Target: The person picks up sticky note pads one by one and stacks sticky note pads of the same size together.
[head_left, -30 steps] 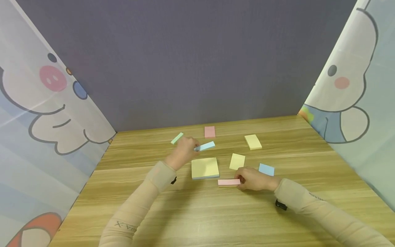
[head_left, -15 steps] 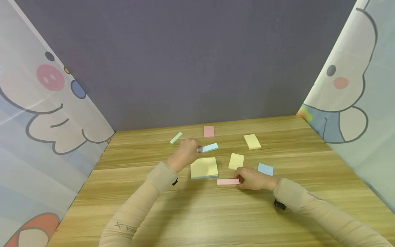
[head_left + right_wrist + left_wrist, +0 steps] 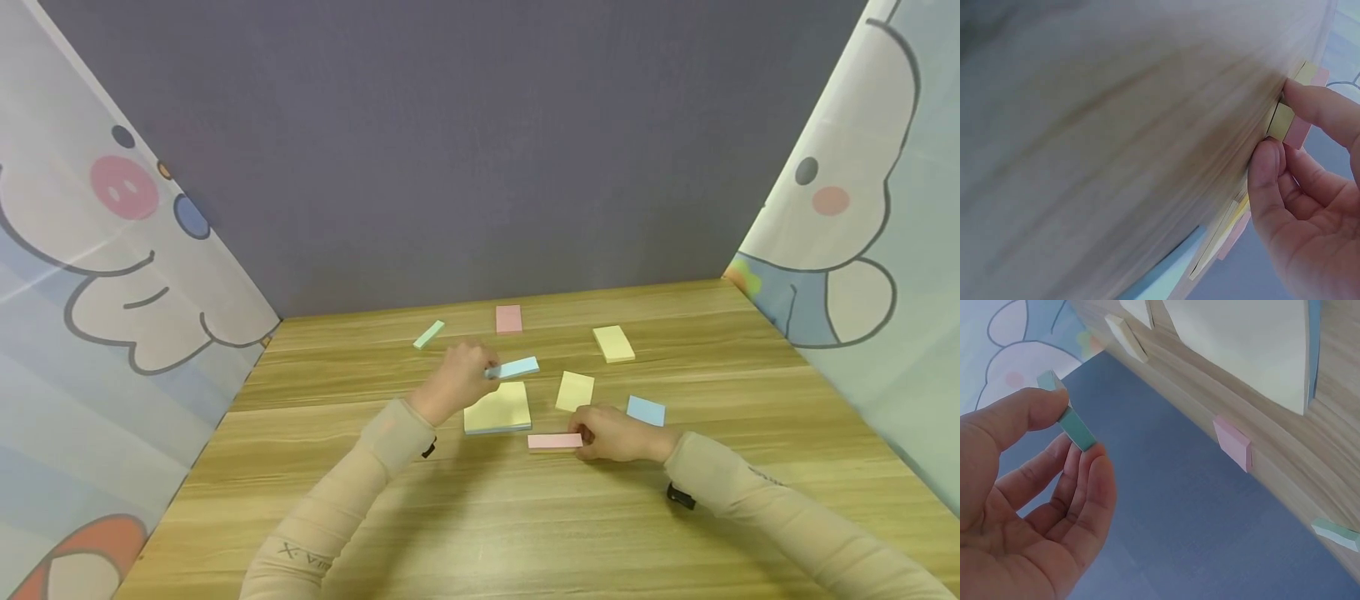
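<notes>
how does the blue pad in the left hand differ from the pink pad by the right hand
The blue pad is pinched by the left hand and held above the table; the pink pad lies flat on it, its end between the right hand's fingertips. Both are narrow strips.

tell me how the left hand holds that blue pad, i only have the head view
Observer: In the left wrist view, the left hand pinches one end of the blue pad, thumb above, fingertips below.
Operator: is it touching the yellow pad
Observer: No, it is held clear of the yellow pad and the table.
Operator: and the right grip
Observer: In the right wrist view, the right hand pinches the end of the pink pad.
</notes>
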A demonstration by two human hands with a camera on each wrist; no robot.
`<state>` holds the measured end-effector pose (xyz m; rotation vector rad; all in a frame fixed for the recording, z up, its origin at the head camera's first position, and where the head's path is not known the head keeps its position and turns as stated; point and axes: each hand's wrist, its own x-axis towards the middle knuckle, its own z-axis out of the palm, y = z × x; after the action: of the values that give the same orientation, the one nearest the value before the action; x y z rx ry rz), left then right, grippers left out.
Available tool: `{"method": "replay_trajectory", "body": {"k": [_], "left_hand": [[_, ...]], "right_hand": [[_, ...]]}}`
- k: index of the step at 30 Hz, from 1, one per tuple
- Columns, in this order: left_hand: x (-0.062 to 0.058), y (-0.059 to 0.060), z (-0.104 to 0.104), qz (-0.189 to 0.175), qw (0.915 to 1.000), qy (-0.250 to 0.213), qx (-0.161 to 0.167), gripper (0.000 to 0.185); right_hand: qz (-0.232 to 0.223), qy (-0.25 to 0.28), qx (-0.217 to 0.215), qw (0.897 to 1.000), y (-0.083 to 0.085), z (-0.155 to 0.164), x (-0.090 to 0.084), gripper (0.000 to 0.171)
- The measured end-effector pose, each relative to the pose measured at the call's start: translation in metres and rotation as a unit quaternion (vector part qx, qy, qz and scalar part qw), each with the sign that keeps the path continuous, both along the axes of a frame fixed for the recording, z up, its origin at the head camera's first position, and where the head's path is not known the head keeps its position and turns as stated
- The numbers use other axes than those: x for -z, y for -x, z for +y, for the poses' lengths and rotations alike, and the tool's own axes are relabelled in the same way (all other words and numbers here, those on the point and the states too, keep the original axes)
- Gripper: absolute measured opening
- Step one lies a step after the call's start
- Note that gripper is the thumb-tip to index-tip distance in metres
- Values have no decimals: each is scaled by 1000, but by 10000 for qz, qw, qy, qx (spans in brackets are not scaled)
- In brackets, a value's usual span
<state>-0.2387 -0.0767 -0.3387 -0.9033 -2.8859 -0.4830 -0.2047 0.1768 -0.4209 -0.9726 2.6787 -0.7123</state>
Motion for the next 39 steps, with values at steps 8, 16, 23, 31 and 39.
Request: {"method": "replay_trajectory", "body": {"k": [8, 16, 23, 31, 39], "left_hand": [[4, -3, 3, -82, 9999, 64, 65, 9], [5, -8, 6, -3, 9996, 37, 278, 7], [9, -11, 10, 131, 9991, 157, 377, 11], [13, -16, 12, 232, 9980, 183, 559, 13], [17, -19, 15, 65, 9979, 156, 628, 13]], "right_hand": [[19, -12, -6, 10000, 0, 0, 0, 21], [40, 5, -4, 10000, -1, -1, 0, 20], [-31, 68, -37, 10000, -1, 0, -1, 20], [-72, 86, -80, 9999, 0, 1, 0, 20], [-50, 29, -47, 10000, 1, 1, 1, 22]]}}
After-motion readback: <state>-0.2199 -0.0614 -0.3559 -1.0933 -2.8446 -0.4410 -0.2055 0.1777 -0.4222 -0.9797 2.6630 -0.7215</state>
